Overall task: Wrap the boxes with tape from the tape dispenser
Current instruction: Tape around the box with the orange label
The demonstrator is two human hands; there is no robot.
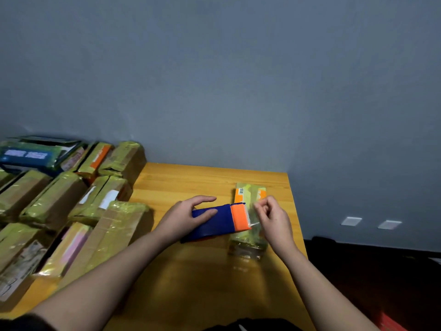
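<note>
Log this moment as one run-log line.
left hand: rests on tape dispenser | right hand: pinches tape end at cutter | box: under dispenser, on table | wrapped boxes: left

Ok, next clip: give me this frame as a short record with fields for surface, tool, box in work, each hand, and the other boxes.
surface: wooden table against a grey wall
tool: blue and orange tape dispenser, lying on the table, orange cutter end toward the box
box in work: small box to the right of the dispenser, already partly covered in yellowish tape
left hand: rests on the dispenser's blue body, fingers fairly straight
right hand: pinches the clear tape end at the cutter
other boxes: pile of taped boxes at the table's left
</note>
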